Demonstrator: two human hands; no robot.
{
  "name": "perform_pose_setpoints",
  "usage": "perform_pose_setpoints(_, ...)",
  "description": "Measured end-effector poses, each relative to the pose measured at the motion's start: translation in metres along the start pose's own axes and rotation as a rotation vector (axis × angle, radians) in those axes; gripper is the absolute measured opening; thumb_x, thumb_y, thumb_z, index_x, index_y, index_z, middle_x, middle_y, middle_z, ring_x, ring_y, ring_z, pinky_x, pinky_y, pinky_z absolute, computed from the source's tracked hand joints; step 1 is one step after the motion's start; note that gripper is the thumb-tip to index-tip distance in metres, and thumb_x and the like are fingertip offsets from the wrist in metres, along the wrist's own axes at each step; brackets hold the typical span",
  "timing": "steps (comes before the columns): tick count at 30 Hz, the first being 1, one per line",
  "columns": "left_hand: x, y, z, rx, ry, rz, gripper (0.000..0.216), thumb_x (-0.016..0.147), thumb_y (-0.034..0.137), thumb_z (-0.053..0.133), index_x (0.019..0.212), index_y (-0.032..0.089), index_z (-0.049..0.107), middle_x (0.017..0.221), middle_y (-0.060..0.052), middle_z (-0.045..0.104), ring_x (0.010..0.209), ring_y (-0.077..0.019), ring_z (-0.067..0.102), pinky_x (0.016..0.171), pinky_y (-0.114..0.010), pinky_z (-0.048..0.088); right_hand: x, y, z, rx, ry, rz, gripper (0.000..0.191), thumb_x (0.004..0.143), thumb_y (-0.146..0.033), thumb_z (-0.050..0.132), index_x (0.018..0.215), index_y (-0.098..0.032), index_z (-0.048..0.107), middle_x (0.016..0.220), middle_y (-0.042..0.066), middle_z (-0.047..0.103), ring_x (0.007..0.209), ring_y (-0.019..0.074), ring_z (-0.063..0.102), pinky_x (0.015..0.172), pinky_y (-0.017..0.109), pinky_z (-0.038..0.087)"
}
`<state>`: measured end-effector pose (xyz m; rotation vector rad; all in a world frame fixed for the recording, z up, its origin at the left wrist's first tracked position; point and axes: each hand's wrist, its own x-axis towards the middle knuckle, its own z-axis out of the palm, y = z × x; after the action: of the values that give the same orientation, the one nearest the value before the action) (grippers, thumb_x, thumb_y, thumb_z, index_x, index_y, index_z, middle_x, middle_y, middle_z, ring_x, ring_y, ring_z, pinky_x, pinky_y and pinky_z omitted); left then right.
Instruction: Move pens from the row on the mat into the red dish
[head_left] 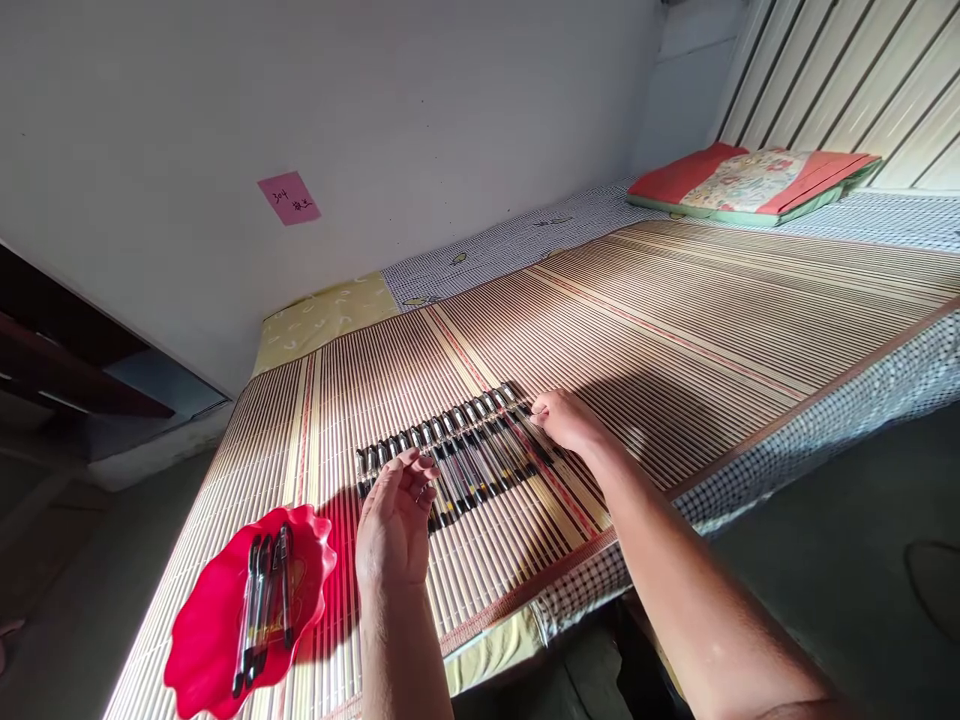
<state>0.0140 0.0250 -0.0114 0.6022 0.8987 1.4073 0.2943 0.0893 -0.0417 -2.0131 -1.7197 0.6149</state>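
Note:
A row of several black-capped clear pens (480, 465) lies side by side on a striped bamboo mat (675, 330), caps toward the wall. At the row's right end, my right hand (566, 420) is closed, thumb and fingers pinching the cap end of the last pen (541, 440). Above the left part of the row is my left hand (397, 515), palm turned inward, fingers loosely bent and apart with nothing in them; it hides some of the pens. Left of it, a red scalloped plate (202, 620) holds several more pens (264, 600).
The mat covers a bed with a checked sheet (750, 490) along its front edge. A folded red and floral quilt (750, 185) lies at the far right. On the white wall (450, 110) is a pink note (289, 198). Dark floor (847, 560) lies beyond the bed edge.

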Motion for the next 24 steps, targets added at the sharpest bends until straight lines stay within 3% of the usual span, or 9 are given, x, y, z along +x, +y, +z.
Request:
perform_pose_setpoints(6,-0.002,-0.001,0.005,-0.007,0.034,0.018,0.03,0.081,0.034,0.083,0.099,0.012,0.077,0.092,-0.009,0.074,0.08,-0.0173,0.07,0.061,-0.023,0.054,-0.007,-0.003,-0.003,0.0,0.001,-0.024,0.027,0.074,0.003,0.055,0.056,-0.017,0.057,0.059,-0.004,0.039,0.054,0.01,0.029,0.056,0.031,0.017)
perform_pose_setpoints(10,0.001,-0.003,0.001,-0.006,0.024,-0.013,0.032,0.079,0.034,0.085,0.1,0.012,0.077,0.093,-0.01,0.074,0.081,-0.0187,0.071,0.062,-0.024,0.055,-0.004,0.0,0.001,0.01,0.011,-0.01,0.024,0.081,-0.002,0.059,0.062,-0.016,0.063,0.065,-0.002,0.053,0.057,0.0108,0.043,0.056,0.028,0.024)
perform_pose_setpoints(15,0.004,-0.005,-0.005,0.007,0.006,-0.009,0.033,0.08,0.036,0.085,0.102,0.013,0.078,0.095,-0.01,0.074,0.081,-0.0194,0.071,0.062,-0.025,0.055,0.002,0.002,0.004,0.022,0.022,-0.002,0.002,0.083,-0.016,0.076,0.082,-0.017,0.074,0.076,0.003,0.07,0.068,0.0147,0.06,0.061,0.026,0.035)
perform_pose_setpoints(24,0.006,-0.007,-0.006,-0.002,-0.005,-0.014,0.039,0.075,0.036,0.091,0.102,0.012,0.079,0.092,-0.009,0.074,0.08,-0.0185,0.071,0.062,-0.023,0.055,-0.002,0.0,0.0,0.017,0.009,-0.017,0.01,0.088,-0.015,0.07,0.079,-0.017,0.072,0.075,0.002,0.069,0.066,0.014,0.058,0.061,0.027,0.033)
